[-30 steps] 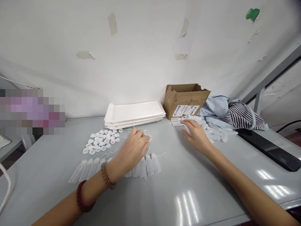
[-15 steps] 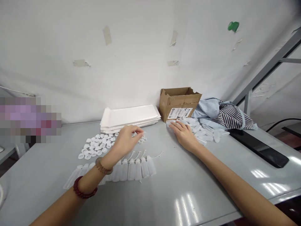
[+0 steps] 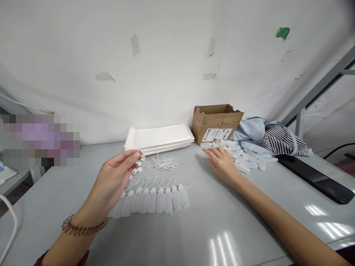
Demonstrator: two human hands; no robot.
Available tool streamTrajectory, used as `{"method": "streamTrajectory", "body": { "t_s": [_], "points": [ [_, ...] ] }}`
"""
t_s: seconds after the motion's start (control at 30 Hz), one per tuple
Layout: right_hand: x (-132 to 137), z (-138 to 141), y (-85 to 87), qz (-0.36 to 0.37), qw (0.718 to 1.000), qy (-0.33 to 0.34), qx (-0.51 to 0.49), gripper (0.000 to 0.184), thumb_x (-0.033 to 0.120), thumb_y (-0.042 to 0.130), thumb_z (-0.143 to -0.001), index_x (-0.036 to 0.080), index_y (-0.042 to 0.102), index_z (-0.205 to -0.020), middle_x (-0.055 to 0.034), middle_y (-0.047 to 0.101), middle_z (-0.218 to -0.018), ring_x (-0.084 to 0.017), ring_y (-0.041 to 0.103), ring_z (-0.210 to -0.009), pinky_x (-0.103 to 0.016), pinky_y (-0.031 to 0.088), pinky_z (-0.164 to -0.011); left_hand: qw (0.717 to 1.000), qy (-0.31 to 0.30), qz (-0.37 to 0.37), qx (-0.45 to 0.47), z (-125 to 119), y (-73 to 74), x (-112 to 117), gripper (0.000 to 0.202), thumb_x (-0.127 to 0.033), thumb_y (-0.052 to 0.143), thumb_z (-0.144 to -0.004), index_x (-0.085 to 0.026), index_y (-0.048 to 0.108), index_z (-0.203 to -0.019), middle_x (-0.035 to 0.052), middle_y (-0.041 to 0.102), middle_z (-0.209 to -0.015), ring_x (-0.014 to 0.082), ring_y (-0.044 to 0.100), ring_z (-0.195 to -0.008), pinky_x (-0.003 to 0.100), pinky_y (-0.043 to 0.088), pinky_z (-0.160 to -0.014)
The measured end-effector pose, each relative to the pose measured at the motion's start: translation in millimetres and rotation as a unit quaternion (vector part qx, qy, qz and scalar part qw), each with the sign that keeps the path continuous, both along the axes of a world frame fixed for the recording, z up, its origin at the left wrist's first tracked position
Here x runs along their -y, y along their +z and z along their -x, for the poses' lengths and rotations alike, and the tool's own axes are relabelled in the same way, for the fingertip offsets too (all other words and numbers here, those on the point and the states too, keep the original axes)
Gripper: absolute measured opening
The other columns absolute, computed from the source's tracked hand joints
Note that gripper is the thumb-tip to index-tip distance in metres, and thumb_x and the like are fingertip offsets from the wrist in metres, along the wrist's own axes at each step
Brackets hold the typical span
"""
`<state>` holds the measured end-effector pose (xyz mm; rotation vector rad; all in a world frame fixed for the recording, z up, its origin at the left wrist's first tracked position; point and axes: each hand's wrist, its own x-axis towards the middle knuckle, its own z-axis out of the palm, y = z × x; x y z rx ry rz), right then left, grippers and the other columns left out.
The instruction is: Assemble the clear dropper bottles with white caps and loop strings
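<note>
My left hand (image 3: pixel 118 181) is raised over the left side of the table, thumb and fingertips pinched together. A small whitish bit shows at the fingertips, too small to name. Behind the hand lie white caps (image 3: pixel 139 170), mostly covered by it. Right of them is a loose pile of white looped straps (image 3: pixel 163 163). In front, a row of translucent plastic bottles (image 3: pixel 161 201) lies side by side, thin straps at their necks. My right hand (image 3: pixel 222 164) rests palm down with fingers stretched out, at the left edge of a heap of similar loose bottles (image 3: pixel 246 159).
White padded envelopes (image 3: pixel 161 136) are stacked against the wall. An opened cardboard box (image 3: pixel 217 123) stands beside them. Blue and striped cloth (image 3: pixel 280 138) lies right of the box, near a long black object (image 3: pixel 313 179). A white cable (image 3: pixel 11 225) curves at the left edge.
My left hand has moved left and nearer to me, away from the strap pile, still pinched. My right hand stays by the loose bottles. The view has shifted slightly left.
</note>
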<state>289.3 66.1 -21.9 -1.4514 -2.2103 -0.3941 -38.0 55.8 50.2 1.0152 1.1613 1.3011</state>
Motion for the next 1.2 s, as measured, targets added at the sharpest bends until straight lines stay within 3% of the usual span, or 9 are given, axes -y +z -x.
{"method": "streamTrajectory", "body": {
  "t_s": [0.17,0.27,0.37,0.63,0.87,0.97,1.03,1.13,1.2],
  "points": [
    [19.2,14.1,15.5,-0.056,0.994,0.067,-0.061,0.038,0.015,0.042,-0.093,0.021,0.040,-0.131,-0.0129,0.059,-0.107,-0.021,0.059,-0.092,-0.034,0.051,-0.076,0.999,-0.035,0.019,0.033,-5.7,2.7,9.1,0.017,-0.035,0.078,-0.072,-0.021,0.074,-0.080,0.0010,0.067,-0.091,0.0155,0.056,-0.096,0.023,0.046,-0.084],
    [33.1,25.1,25.3,-0.100,0.980,0.111,-0.134,0.035,0.010,0.050,-0.090,0.023,0.047,-0.122,-0.0106,0.057,-0.102,-0.020,0.060,-0.091,-0.034,0.051,-0.076,0.997,-0.051,0.039,0.048,-10.9,4.8,13.2,0.017,-0.035,0.078,-0.072,-0.020,0.074,-0.079,0.0016,0.068,-0.089,0.0166,0.056,-0.098,0.026,0.045,-0.092],
    [43.5,36.1,31.2,-0.091,0.969,0.135,-0.186,0.027,0.007,0.054,-0.087,0.023,0.053,-0.109,-0.0089,0.058,-0.097,-0.019,0.061,-0.088,-0.033,0.051,-0.075,0.995,-0.071,0.046,0.051,-13.6,3.7,16.0,0.016,-0.036,0.077,-0.074,-0.020,0.074,-0.079,0.0018,0.068,-0.087,0.0175,0.058,-0.098,0.030,0.042,-0.099],
    [60.4,56.7,29.3,0.079,0.923,0.172,-0.335,0.010,0.013,0.059,-0.085,0.022,0.055,-0.088,-0.0062,0.061,-0.095,-0.018,0.062,-0.085,-0.032,0.051,-0.073,0.985,-0.155,0.067,0.033,-21.2,-4.4,22.3,0.014,-0.033,0.071,-0.079,-0.019,0.073,-0.076,0.0031,0.068,-0.079,0.0158,0.059,-0.083,0.029,0.048,-0.086],
    [70.8,68.1,30.9,0.237,0.825,0.176,-0.482,0.009,0.021,0.062,-0.084,0.021,0.055,-0.078,-0.0055,0.059,-0.094,-0.016,0.060,-0.084,-0.030,0.051,-0.072,0.982,-0.178,0.066,-0.008,-30.5,-3.6,28.9,0.017,-0.036,0.070,-0.077,-0.019,0.071,-0.072,0.0029,0.066,-0.074,0.0172,0.059,-0.076,0.034,0.049,-0.083],
    [71.6,69.8,34.3,0.261,0.790,0.173,-0.527,0.012,0.022,0.065,-0.082,0.021,0.055,-0.074,-0.0042,0.059,-0.092,-0.015,0.059,-0.083,-0.028,0.050,-0.072,0.983,-0.153,0.017,-0.105,-32.4,-5.2,32.2,0.017,-0.038,0.069,-0.076,-0.021,0.070,-0.077,0.0035,0.068,-0.079,0.0195,0.062,-0.078,0.034,0.051,-0.076],
    [71.9,70.6,36.2,0.275,0.770,0.173,-0.549,0.014,0.023,0.067,-0.081,0.020,0.055,-0.073,-0.0034,0.059,-0.091,-0.015,0.059,-0.082,-0.027,0.050,-0.072,0.971,-0.141,-0.068,-0.180,-34.5,-6.5,35.5,0.012,-0.034,0.068,-0.077,-0.022,0.068,-0.075,0.0029,0.069,-0.083,0.0207,0.063,-0.083,0.033,0.051,-0.075],
    [73.1,72.0,37.5,0.295,0.747,0.179,-0.568,0.015,0.023,0.068,-0.079,0.020,0.055,-0.072,-0.0033,0.058,-0.091,-0.015,0.059,-0.083,-0.027,0.050,-0.073,0.929,-0.142,-0.207,-0.273,-39.2,-8.3,41.4,0.008,-0.025,0.063,-0.082,-0.023,0.066,-0.074,0.0016,0.068,-0.088,0.0193,0.063,-0.087,0.032,0.049,-0.080],
    [74.2,73.0,37.7,0.302,0.741,0.187,-0.570,0.015,0.022,0.068,-0.079,0.020,0.056,-0.072,-0.0034,0.058,-0.091,-0.015,0.060,-0.084,-0.027,0.051,-0.074,0.904,-0.152,-0.257,-0.307,-42.5,-9.8,45.2,0.008,-0.020,0.061,-0.084,-0.023,0.065,-0.077,0.0010,0.069,-0.090,0.0175,0.063,-0.086,0.030,0.048,-0.079]
  ]
}}
